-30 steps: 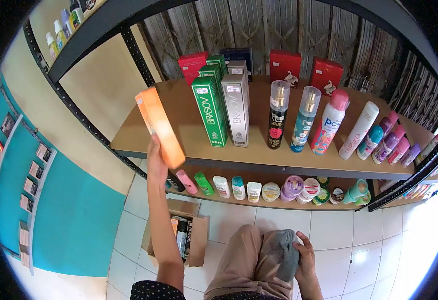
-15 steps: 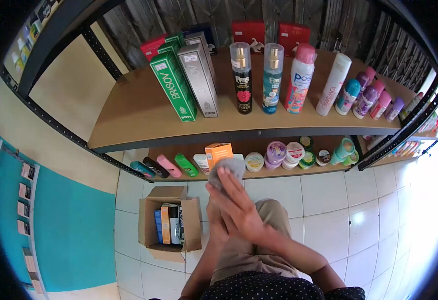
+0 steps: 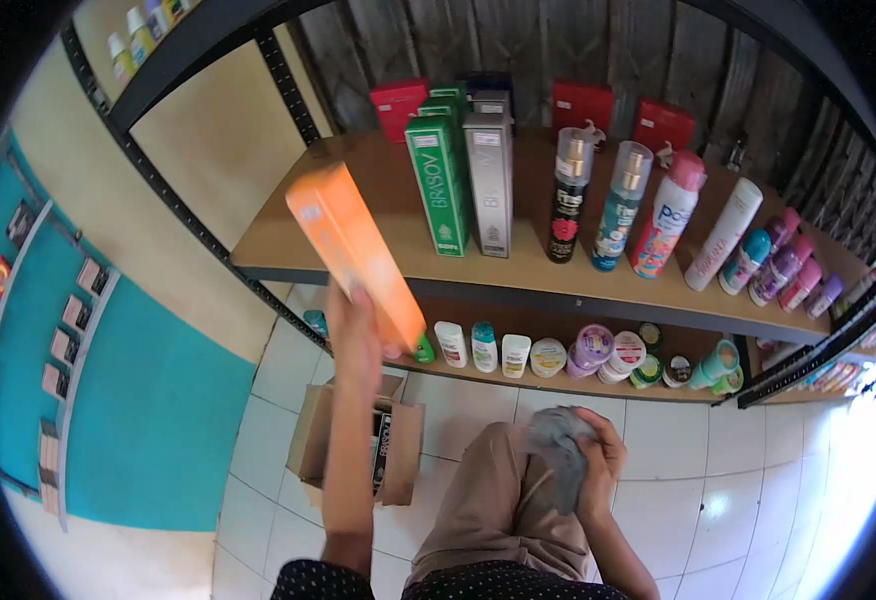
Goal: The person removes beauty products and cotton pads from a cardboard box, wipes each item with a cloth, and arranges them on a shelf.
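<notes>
Left hand (image 3: pixel 354 325) gripped tall orange cardboard box (image 3: pixel 358 240) by its lower half, long axis tilted up-left; right hand (image 3: pixel 601 465), farther off, clutched crumpled grey cloth (image 3: pixel 561 450).

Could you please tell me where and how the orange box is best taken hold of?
Probably around the lower middle of the orange box, coming from below and its left edge, where the left hand holds it. It is long and slim with flat faces, and tilts with its top toward the left, so a hold there should steady it.
</notes>
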The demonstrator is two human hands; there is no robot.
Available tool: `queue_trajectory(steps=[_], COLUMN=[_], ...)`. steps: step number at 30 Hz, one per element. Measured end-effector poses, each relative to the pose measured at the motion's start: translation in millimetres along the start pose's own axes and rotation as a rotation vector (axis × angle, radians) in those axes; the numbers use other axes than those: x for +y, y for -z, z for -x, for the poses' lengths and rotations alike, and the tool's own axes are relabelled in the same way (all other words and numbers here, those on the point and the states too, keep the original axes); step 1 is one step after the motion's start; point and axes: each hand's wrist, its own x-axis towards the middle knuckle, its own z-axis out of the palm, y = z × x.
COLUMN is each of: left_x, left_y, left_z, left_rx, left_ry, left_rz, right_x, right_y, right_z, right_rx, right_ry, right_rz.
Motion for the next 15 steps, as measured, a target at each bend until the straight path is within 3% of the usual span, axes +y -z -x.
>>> queue_trajectory(steps=[2,6,15], left_x=[-7.1,-35.2,-57.3], left_y=[14.9,20.7,14.1], left_z=[-56.6,-115.2,-116.2], left_rx=[-0.117,-0.244,-0.314], left_ry=[-0.14,-0.122,-0.007], left_rz=[0.021,0.068,0.117], right_x=[0.4,5.7,9.0], right_y=[11.7,25.0,32.4], right_z=[2.9,5.4,6.3], right_rx=[0.083,0.094,0.151], right_ry=[0.008,-0.022,-0.085], right_rz=[-0.055,-0.09,-0.061])
